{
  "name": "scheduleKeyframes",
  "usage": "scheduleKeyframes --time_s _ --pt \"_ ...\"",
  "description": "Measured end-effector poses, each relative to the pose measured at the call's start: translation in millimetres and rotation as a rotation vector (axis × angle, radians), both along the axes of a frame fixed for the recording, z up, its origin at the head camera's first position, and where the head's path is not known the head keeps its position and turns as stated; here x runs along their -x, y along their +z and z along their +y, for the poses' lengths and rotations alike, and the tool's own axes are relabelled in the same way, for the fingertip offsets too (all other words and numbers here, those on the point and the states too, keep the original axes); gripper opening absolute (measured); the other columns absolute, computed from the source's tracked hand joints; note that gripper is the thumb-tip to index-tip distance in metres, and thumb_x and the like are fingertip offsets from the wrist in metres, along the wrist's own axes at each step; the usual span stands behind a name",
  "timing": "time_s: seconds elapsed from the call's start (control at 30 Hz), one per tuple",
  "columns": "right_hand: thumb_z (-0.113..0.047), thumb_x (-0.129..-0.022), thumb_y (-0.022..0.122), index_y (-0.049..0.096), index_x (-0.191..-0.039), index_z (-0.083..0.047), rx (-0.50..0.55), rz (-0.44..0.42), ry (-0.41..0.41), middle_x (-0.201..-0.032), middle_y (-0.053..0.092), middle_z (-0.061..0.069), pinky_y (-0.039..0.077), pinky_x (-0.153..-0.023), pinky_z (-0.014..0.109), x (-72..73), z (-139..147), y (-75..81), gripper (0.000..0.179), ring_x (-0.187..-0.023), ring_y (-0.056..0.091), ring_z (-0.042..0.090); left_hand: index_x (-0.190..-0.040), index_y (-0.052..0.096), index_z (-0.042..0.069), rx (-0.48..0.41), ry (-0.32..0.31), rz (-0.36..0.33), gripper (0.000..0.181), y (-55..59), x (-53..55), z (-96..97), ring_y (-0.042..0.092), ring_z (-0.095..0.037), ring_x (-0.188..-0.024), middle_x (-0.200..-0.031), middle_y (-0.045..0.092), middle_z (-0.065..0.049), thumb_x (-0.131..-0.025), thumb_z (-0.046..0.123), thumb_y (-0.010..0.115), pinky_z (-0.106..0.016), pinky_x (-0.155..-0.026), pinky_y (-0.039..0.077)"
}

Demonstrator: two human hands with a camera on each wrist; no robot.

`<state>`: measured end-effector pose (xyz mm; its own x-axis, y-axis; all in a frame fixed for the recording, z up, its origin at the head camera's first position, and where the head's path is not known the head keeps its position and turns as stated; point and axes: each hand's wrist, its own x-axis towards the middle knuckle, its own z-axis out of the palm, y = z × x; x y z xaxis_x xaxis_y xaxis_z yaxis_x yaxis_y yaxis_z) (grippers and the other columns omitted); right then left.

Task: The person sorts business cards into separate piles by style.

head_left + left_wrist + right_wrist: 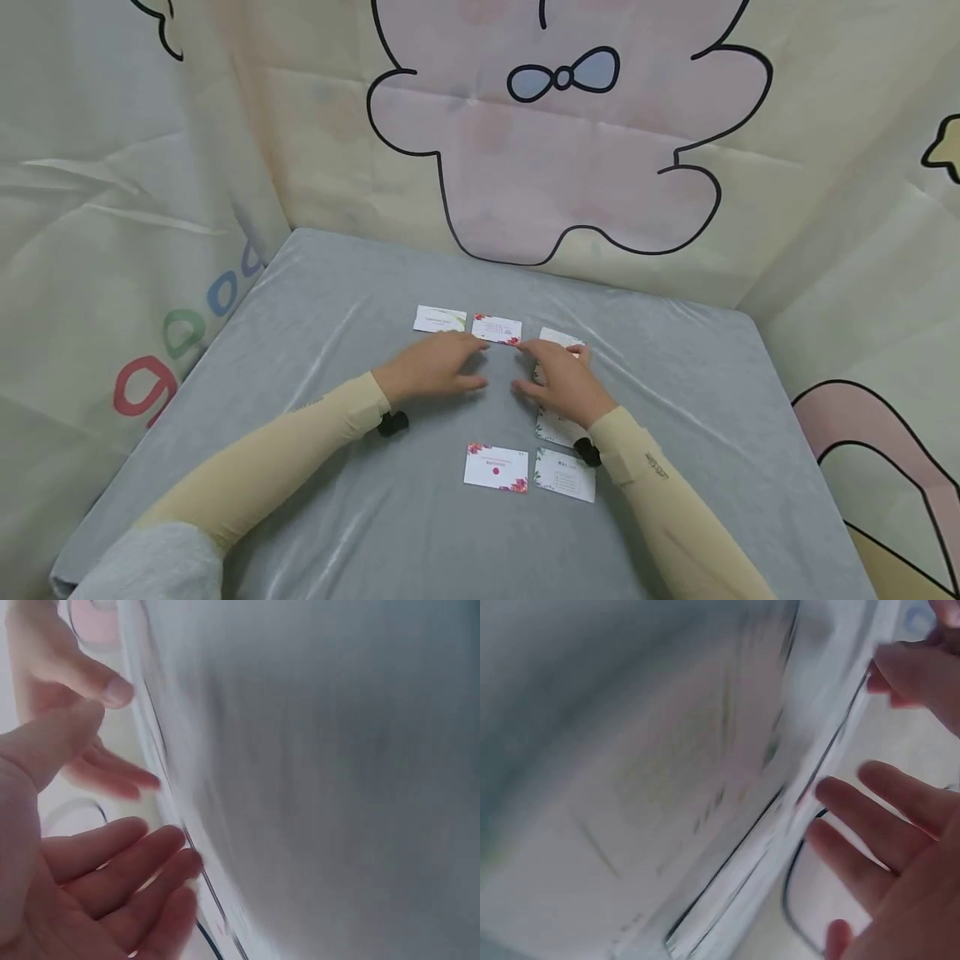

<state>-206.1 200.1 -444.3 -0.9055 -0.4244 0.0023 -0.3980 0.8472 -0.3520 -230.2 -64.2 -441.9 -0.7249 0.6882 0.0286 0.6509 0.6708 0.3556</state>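
My left hand (433, 367) hovers over the middle of the grey cloth, fingers relaxed and holding nothing. Facing it, my right hand (566, 383) is above the right-hand column of cards with its fingers loosely spread. Just past the fingertips lie a white card with a green edge (440, 319) and a card with red flowers (497, 328). My right hand partly covers that column; its top card (557, 337) and a leaf-patterned card (558, 427) show around it. In the right wrist view a blurred pale card (660, 795) lies below the right hand (892, 840).
Nearer to me lie a card with a red dot (496, 468) and a card with grey-green leaves (565, 475), side by side. Grey cloth (360, 500) covers the table. Printed curtains (322, 150) hang along its back and sides.
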Motion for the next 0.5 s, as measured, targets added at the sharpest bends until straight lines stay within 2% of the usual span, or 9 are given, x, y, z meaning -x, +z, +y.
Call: scheduleKeyframes --time_s 0.13,0.2,0.27,0.37,0.5 --pt "-0.045 -0.086 0.091 0.064 -0.147 -0.014 -0.031 0.005 0.060 -0.143 0.070 0.004 0.027 -0.111 0.065 -46.0 -1 10.3 0.074 -0.139 0.062 0.025 -0.145 0.065 0.004 -0.021 -0.055 -0.088 0.074 7.6 -47.7 0.7 0.069 -0.023 -0.125 -0.136 0.073 -0.008 -0.093 0.053 0.082 -0.041 -0.113 0.053" --pt "-0.049 -0.080 0.094 0.064 -0.146 -0.014 -0.041 -0.006 0.091 -0.142 0.070 0.004 0.026 -0.113 0.065 -67.2 -3 11.8 0.081 -0.139 0.061 0.025 -0.144 0.065 0.005 -0.012 -0.085 -0.097 0.080 8.4 -68.7 -1.1 0.069 -0.022 -0.123 -0.133 0.074 -0.005 -0.086 0.055 0.088 -0.040 -0.112 0.053" --pt "-0.053 -0.075 0.096 0.065 -0.146 -0.014 -0.056 -0.003 0.118 -0.142 0.069 0.003 0.026 -0.113 0.066 -84.6 -6 11.0 0.087 -0.138 0.060 0.025 -0.142 0.066 0.005 -0.001 -0.107 -0.088 0.085 7.5 -85.2 -3.3 0.068 -0.021 -0.121 -0.129 0.074 -0.003 -0.079 0.055 0.094 -0.039 -0.111 0.053" --pt "-0.053 -0.073 0.098 0.065 -0.145 -0.013 -0.063 0.002 0.141 -0.144 0.067 0.004 0.026 -0.113 0.065 -101.8 -9 7.4 0.089 -0.136 0.061 0.026 -0.138 0.068 0.007 0.006 -0.124 -0.066 0.083 5.9 -101.5 -4.5 0.068 -0.018 -0.115 -0.119 0.074 0.002 -0.074 0.051 0.098 -0.036 -0.106 0.054" --pt "-0.047 -0.076 0.097 0.067 -0.144 -0.012 -0.059 0.022 0.136 -0.145 0.067 0.006 0.028 -0.111 0.066 -108.3 -9 3.6 0.082 -0.134 0.063 0.027 -0.129 0.071 0.010 0.001 -0.121 -0.042 0.067 4.0 -110.3 -1.5 0.063 -0.012 -0.097 -0.102 0.070 0.006 -0.077 0.043 0.098 -0.031 -0.092 0.055"
